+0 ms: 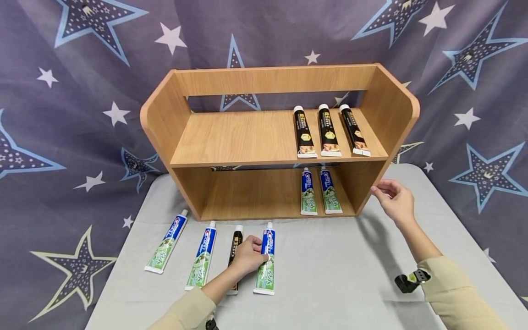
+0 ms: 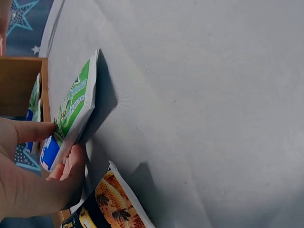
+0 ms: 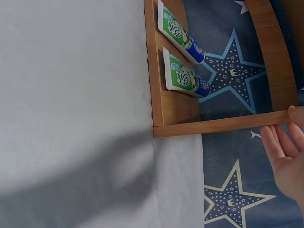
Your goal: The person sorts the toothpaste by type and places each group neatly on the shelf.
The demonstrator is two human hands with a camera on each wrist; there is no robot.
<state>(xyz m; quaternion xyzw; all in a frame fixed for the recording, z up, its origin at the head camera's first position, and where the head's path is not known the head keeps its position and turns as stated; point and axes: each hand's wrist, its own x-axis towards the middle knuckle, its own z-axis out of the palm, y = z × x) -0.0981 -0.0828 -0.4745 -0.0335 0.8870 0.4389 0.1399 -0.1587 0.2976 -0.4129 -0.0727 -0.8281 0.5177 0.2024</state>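
My left hand pinches a blue-and-green toothpaste tube between thumb and fingers, in front of the wooden shelf. In the left wrist view the flat end of that tube is tilted up off the cloth. Beside it lies a black toothpaste tube, partly hidden under the left hand and wrist. At the shelf's right side panel, my right hand grips the front edge. The right wrist view shows the thumb and fingers on either side of the panel edge.
Two more blue-and-green tubes, one slanted and one nearer, lie on the grey cloth to the left. Three black tubes lie on the upper shelf's right part. Below them are two blue-and-green tubes. A star-patterned curtain hangs behind.
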